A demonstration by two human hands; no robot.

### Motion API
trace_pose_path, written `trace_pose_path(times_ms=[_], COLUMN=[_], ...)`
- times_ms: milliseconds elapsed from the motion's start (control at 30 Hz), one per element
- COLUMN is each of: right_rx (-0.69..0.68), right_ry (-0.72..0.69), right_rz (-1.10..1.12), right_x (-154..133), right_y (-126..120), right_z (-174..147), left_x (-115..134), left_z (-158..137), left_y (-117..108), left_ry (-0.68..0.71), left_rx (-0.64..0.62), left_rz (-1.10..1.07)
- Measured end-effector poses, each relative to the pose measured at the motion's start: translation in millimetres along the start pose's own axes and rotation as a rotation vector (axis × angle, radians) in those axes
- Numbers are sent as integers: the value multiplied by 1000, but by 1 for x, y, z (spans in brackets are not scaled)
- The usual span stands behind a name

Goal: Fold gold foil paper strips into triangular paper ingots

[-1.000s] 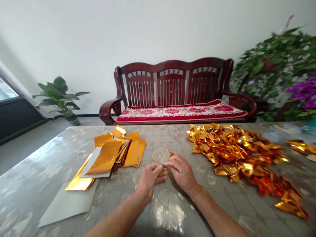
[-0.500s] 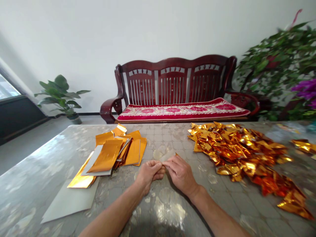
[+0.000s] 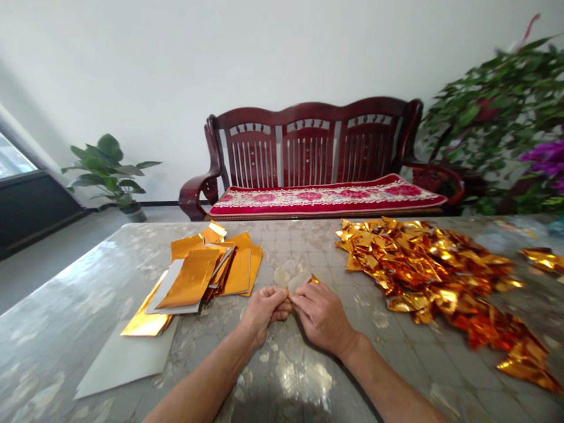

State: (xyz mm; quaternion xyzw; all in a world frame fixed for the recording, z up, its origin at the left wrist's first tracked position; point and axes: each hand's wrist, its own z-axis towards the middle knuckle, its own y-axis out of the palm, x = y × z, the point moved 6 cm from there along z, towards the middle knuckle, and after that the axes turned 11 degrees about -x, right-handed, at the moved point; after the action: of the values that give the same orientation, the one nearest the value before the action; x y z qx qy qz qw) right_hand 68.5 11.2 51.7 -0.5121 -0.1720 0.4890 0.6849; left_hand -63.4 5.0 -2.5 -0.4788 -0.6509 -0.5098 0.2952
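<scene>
Between my hands is a small piece of foil paper [image 3: 299, 281], its pale grey back showing and a bit of gold at its right end. My left hand [image 3: 267, 306] pinches the near left corner between thumb and fingers. Closed on the same paper, my right hand [image 3: 322, 314] covers part of it, so the exact fold is hidden. To the left lie loose stacks of gold foil sheets [image 3: 189, 279], some with grey backs up. On the right spreads a heap of folded gold foil pieces [image 3: 423, 267].
A patterned grey cloth covers the table [image 3: 211, 364]. One grey sheet [image 3: 127, 358] lies flat at the left front. Crumpled clear plastic [image 3: 511, 232] rests at the back right. Behind the table stand a dark red wooden bench [image 3: 308, 153] and potted plants [image 3: 108, 167].
My right hand has shifted slightly down and right along the paper. More of the paper's grey back and gold end now shows above the fingers. The stacks and heap stay put.
</scene>
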Motion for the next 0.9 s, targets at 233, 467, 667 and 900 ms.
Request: trace_pose_path(times_ms=[233, 467, 667, 900], right_rx=[-151, 134, 168, -36], right_ry=[87, 351, 639, 510], right_rz=[41, 455, 269, 159], right_x=[-8, 42, 108, 96], right_y=[7, -8, -12, 9], right_z=[6, -2, -22, -5], left_x=[8, 13, 11, 13], left_z=[10, 13, 15, -33], left_y=[-14, -19, -18, 57], left_ry=[-18, -91, -109, 545], left_rx=[46, -29, 25, -83], left_rz=[338, 586, 738, 1517])
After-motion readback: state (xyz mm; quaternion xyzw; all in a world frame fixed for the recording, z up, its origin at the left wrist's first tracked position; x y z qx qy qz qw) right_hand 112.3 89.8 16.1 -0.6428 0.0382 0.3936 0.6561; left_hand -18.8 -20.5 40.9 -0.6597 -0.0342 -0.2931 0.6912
